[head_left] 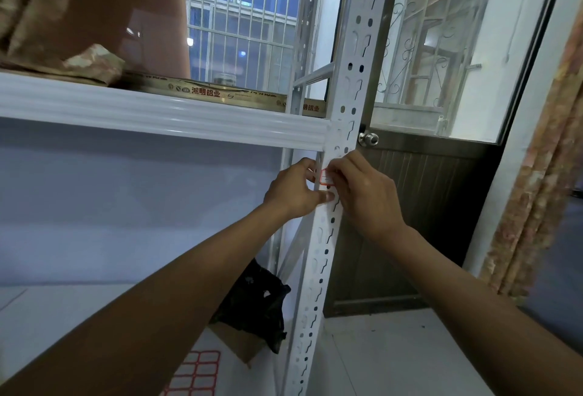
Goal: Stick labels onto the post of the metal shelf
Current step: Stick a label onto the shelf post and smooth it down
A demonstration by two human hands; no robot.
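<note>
Misalignment is the main risk: the label [325, 178] lies on the post [315, 298] just below the beam [157, 115], its edges pinched by curled fingers of the left hand [295, 189] and right hand [362, 197]. Uneven pressure may skew or crease it. Over the post's holes [332, 220] it would likely bond poorly.

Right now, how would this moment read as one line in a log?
step: sticking label | label: red-edged, on post below shelf beam | left hand: grips post | right hand: pinches label | label sheet: lying below
</note>
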